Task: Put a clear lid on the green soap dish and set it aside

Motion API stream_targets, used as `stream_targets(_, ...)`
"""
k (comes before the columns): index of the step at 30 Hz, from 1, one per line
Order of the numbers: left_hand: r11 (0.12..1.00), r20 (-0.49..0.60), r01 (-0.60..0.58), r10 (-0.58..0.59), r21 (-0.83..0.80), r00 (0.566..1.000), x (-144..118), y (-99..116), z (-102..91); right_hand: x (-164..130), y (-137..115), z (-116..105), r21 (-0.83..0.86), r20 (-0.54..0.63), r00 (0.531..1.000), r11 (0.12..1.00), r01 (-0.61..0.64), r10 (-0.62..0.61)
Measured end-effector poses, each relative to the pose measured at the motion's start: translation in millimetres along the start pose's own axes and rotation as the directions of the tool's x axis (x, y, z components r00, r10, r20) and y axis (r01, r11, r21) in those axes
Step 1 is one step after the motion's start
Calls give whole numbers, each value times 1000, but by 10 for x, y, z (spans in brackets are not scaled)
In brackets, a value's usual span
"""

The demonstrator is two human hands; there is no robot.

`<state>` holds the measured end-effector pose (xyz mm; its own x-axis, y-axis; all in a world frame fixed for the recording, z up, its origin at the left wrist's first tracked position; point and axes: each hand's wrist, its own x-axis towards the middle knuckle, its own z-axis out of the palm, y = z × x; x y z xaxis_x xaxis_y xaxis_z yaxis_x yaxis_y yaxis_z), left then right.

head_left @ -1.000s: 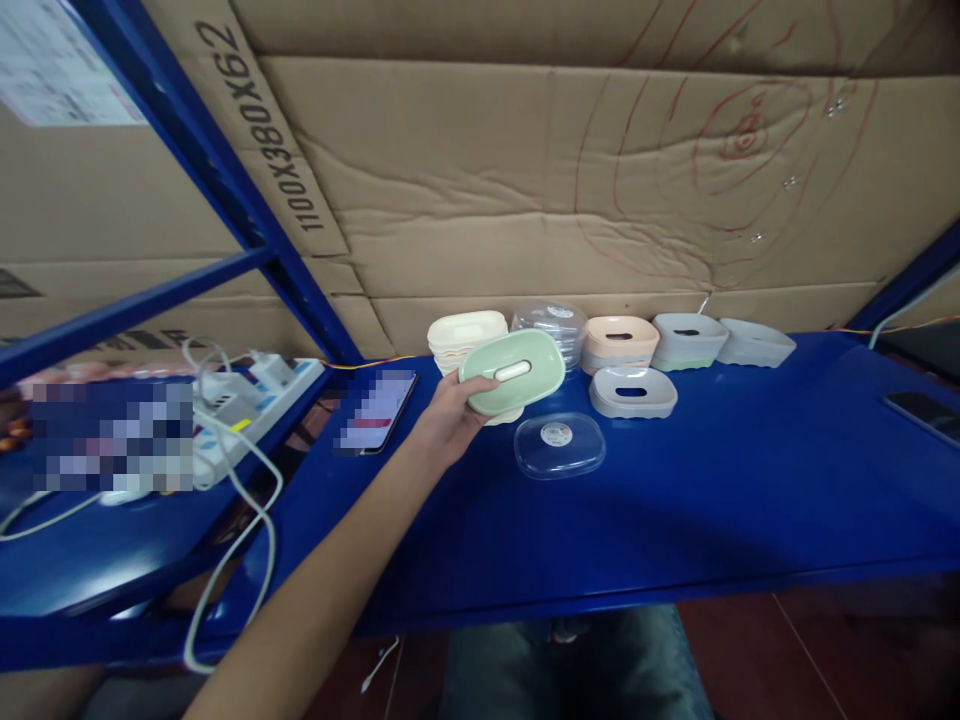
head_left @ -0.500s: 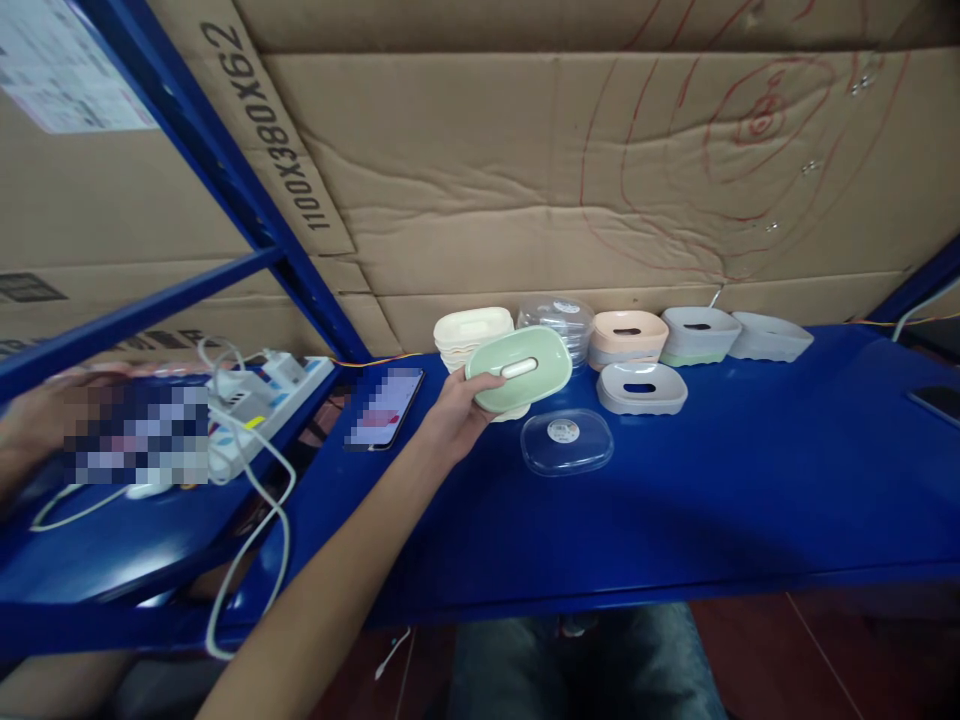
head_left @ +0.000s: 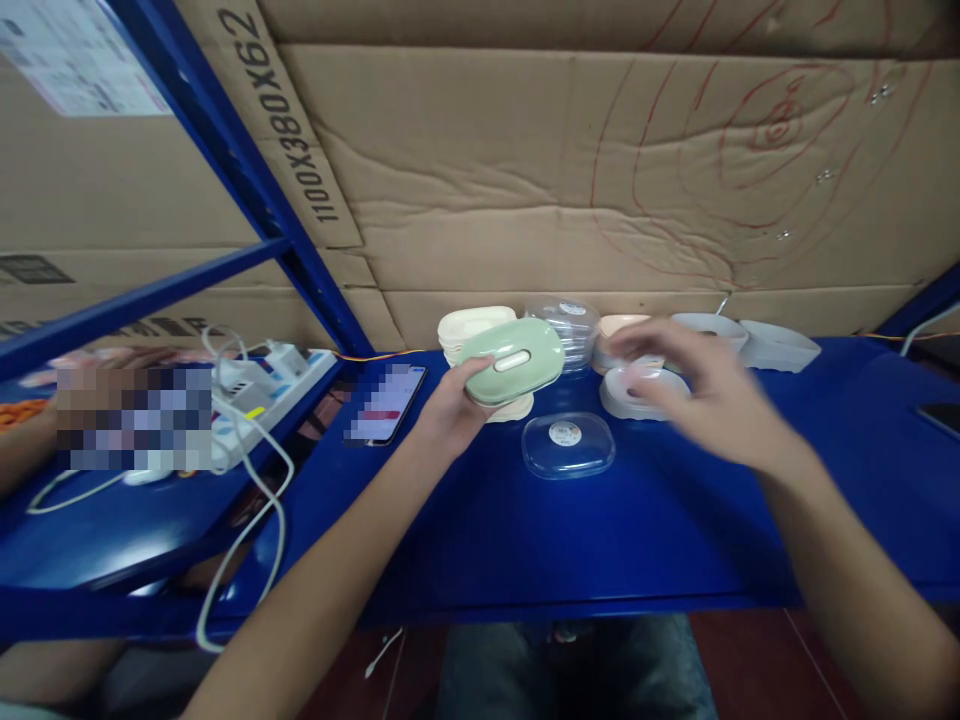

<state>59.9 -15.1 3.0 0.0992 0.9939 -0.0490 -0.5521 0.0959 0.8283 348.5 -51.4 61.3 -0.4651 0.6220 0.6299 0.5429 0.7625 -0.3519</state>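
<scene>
holding a green soap dish (head_left: 512, 361) above the blue shelf (head_left: 675, 520), left hand (head_left: 455, 412) is pinching its end; looking light, stiff, slick plastic. right hand (head_left: 705, 395) is hovering nearby, fingers spread, holding nothing.

Both bare arms out in front, left hand gripping, right hand open and blurred.

Left forearm runs from bottom left up toward centre, wrist straight, left hand (head_left: 450, 410) closed in a grip with the thumb on top pointing right and the fingers curled underneath, held up off the surface. Right forearm comes in from the bottom right corner, angled up and left, right hand (head_left: 701, 395) palm down, fingers (head_left: 637, 345) spread loosely and stretched to the left, holding nothing; motion blur smears the fingertips, so contact with anything below cannot be told. The two hands are near each other, not touching, at about the same height.
</scene>
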Motion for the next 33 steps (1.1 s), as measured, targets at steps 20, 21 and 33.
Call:
stream_targets(20, 995, 109, 100, -101, 17, 989, -27, -40, 67, -212, 205, 350, 112, 29, 992, 986, 120, -124)
stream_targets(21, 993, 127, 119, -120, 15, 985, -41, -59, 83, -216, 212, 384, 54, -43, 990, 989, 139, -137)
stream_targets(33, 947, 157, 322, -317, -13, 936, -162, -221, 227, -282, 243, 619, 47, -44, 972, 972, 232, -230)
